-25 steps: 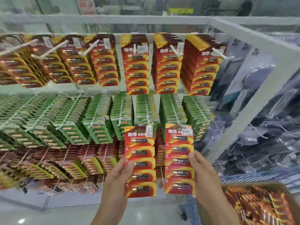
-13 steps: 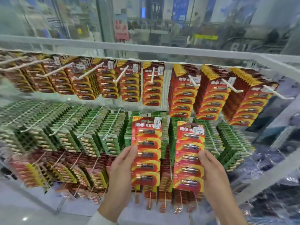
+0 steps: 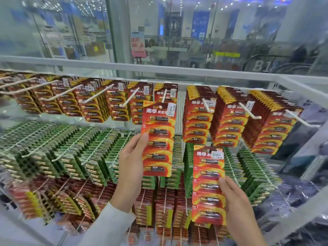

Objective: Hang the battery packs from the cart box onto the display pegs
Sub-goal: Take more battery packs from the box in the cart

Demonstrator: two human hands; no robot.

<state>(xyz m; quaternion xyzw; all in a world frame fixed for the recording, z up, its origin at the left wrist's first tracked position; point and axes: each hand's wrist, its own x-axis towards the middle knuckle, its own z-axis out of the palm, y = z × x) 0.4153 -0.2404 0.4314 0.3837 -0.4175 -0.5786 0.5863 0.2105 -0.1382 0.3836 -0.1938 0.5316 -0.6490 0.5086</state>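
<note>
Gripping one battery pack (image 3: 158, 139) just under a top-row peg (image 3: 164, 95) in the left hand (image 3: 132, 162) and a second pack (image 3: 208, 185) lower in the right hand (image 3: 237, 206), the person (image 3: 110, 226) might miss the hole (image 3: 160, 107), bending it.

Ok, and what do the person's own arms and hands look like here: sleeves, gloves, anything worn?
Both hands are bare: no gloves, rings or watch show. The left hand comes out of a plain whitish long sleeve that ends at the wrist. The right hand has no sleeve in view; its forearm is uncovered down to the frame's edge.
</note>
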